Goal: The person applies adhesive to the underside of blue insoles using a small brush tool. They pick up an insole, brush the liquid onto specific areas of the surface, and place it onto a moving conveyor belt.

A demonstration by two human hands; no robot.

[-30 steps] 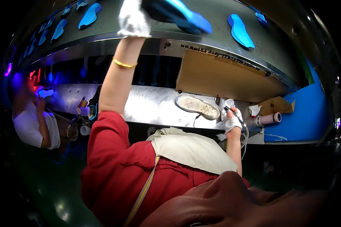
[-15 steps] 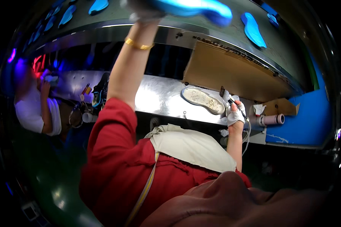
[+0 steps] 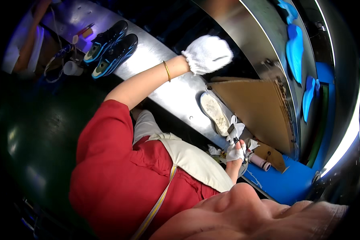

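Note:
My left hand (image 3: pixel 209 54), in a white knit glove, is raised over the far edge of the metal bench. Its fingers look curled under; whether anything is inside them is hidden. My right hand (image 3: pixel 235 153), with white wraps on its fingers and bare fingertips, is closed on a slim dark pen-like tool (image 3: pixel 236 140) at the bench's right end. A crumpled white cloth or tissue (image 3: pixel 236 129) is right beside those fingers. Just beyond lies a pale, dirt-speckled shoe sole (image 3: pixel 214 112), flat on the bench.
A cardboard sheet (image 3: pixel 256 104) leans behind the sole. Blue sole-shaped pieces (image 3: pixel 295 52) lie on the belt at far right. A pink cylinder (image 3: pixel 259 161) sits near my right hand. Black-and-blue shoes (image 3: pixel 116 56) stand on the bench at left, near another person's arm (image 3: pixel 28 44).
My left hand has come down from the belt, where a blue sole was at it; no blue piece shows at it now. The view has turned, and white cloth now shows by my right hand.

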